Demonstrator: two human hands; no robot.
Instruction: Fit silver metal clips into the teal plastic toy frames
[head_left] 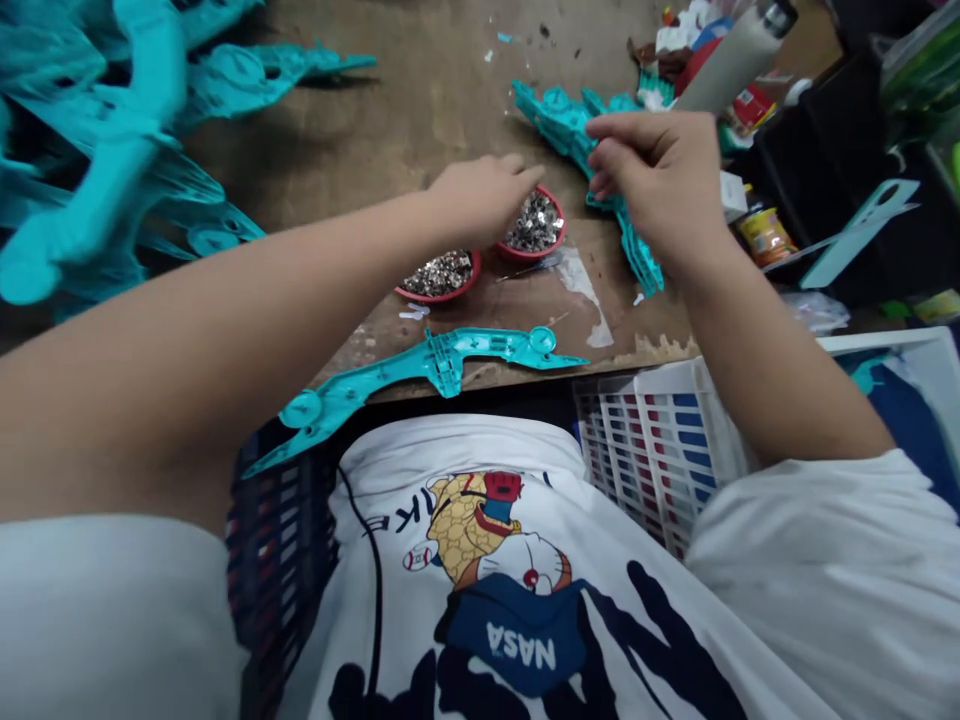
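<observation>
while the left hand (484, 205), grip hidden, overlaps a round red bowl (531, 257) of glinting metal pieces (534, 224), the right hand (660, 180) pinches narrowly, contents unclear, by ribbed turquoise plastic parts (564, 128); one slender bow-shaped shell (444, 362) overhangs the wooden table's (427, 90) edge.

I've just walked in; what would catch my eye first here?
Probably the turquoise heap at the upper left, with a long turquoise piece along the near edge of the table. Next, two red bowls of shiny metal bits in the middle, the left hand at the farther one. The right hand shows in front of another turquoise piece at right.
</observation>
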